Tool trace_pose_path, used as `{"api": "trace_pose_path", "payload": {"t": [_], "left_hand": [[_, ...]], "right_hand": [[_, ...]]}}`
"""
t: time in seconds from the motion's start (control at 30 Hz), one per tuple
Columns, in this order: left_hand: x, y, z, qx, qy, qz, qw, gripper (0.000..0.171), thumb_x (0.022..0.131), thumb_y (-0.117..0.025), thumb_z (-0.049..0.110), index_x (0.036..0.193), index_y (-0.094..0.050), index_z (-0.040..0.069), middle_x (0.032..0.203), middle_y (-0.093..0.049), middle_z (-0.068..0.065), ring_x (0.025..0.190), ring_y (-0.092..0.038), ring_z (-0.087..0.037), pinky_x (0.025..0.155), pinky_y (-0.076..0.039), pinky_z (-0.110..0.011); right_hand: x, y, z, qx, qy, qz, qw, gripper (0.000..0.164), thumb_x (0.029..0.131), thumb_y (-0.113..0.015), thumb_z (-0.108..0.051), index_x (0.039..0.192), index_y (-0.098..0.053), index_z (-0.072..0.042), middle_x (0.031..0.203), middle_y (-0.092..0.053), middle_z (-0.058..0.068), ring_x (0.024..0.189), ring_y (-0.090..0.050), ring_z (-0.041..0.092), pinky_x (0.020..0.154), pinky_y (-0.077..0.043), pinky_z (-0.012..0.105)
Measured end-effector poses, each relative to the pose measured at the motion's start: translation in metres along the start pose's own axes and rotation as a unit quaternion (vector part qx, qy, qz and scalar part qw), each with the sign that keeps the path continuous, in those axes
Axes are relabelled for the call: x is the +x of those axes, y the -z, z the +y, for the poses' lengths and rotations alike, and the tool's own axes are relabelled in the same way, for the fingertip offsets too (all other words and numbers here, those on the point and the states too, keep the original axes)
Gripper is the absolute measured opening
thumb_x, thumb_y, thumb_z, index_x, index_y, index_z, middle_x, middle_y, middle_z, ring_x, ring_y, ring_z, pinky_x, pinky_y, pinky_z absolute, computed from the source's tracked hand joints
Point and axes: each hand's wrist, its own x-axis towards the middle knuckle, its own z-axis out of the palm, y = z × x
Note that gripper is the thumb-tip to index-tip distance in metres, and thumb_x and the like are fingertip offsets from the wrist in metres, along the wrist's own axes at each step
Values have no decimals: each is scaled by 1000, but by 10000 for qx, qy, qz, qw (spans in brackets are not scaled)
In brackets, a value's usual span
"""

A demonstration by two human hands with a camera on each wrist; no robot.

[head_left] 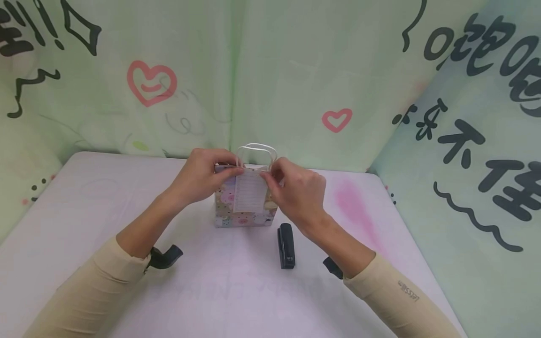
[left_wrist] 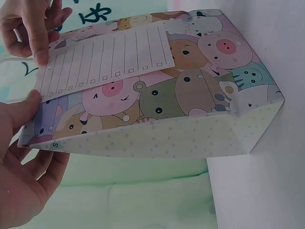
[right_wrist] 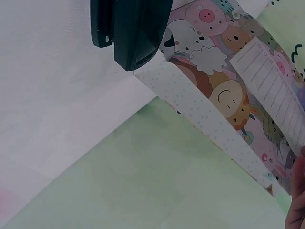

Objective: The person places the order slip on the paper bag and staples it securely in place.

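Note:
A small paper gift bag with cartoon animals stands upright on the table, its white twisted handles raised. Against its front lies a white lined checklist slip, its upper end at the bag's top edge. My left hand pinches the slip and the bag's rim at the left, thumb in front and fingers behind. At the slip's upper right corner, my right hand pinches with thumb and fingers. Seen from the left wrist, the slip lies flat over the animal print. A black stapler lies just in front of the bag.
The table has a pale cloth with a pink patch at the right. Green curtains with hearts and black lettering hang behind and at both sides. Dark wrist mounts stick out from the sleeves.

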Motion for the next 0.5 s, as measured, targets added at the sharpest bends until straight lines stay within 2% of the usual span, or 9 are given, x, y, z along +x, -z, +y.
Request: {"api": "trace_pose_path", "payload": {"t": [0.3,0.5], "left_hand": [[2,1,-3,-108,24,7,9999,5,85,-73,14,91,-72,15,88,-70,6,83,-65,-10,78,-56,-33],[2,-1,-5,-75,71,60,9999,5,85,-74,17,90,-72,17,86,-69,9,80,-64,-7,75,-56,-30]], "right_hand": [[-5,0,5,160,-270,-3,9995,22,86,-72,-31,86,-63,-11,69,-66,-3,51,-51,7,45,-35,22],[-19,5,5,224,-415,-125,9988,15,89,-65,-27,86,-64,-12,68,-66,-5,48,-44,5,42,-33,22]]}}
